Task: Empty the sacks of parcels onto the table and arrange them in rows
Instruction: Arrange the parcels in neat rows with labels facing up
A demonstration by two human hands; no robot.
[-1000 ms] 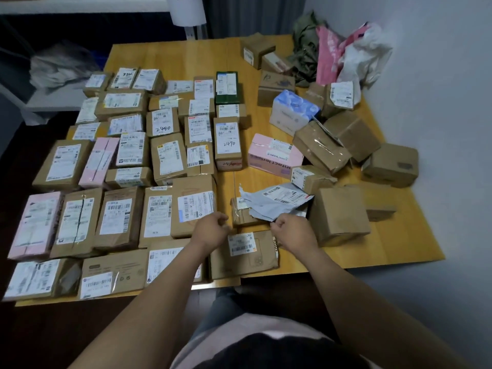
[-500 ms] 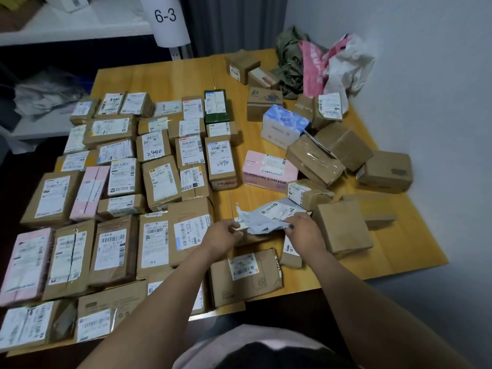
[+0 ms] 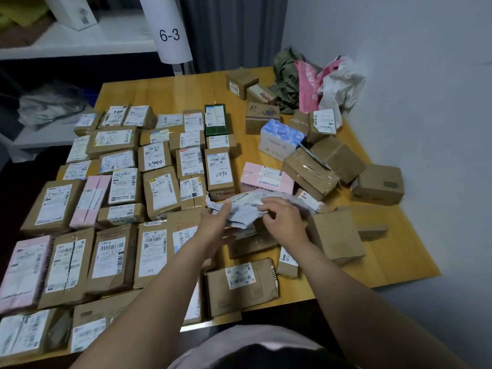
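Observation:
A grey plastic mailer (image 3: 247,207) with a white label is lifted just above the wooden table (image 3: 170,94). My left hand (image 3: 214,223) pinches its left end. My right hand (image 3: 285,222) grips its right part from above. Several labelled brown and pink parcels (image 3: 157,193) lie in rows over the table's left half. Loose brown boxes (image 3: 310,173) lie unsorted on the right half. A flat brown parcel (image 3: 241,284) lies near the front edge under my arms. Empty sacks (image 3: 308,83), green, pink and white, are bunched at the far right corner.
A grey wall runs close along the table's right edge. A white post marked 6-3 (image 3: 170,35) stands behind the table, next to a dark curtain. White shelves (image 3: 66,43) with bagged goods stand at the back left. Bare wood shows at the far middle and front right.
Both hands moved from the flat parcel at the front edge up to the grey mailer, took hold of it and lifted it off the table. The camera tilted upward.

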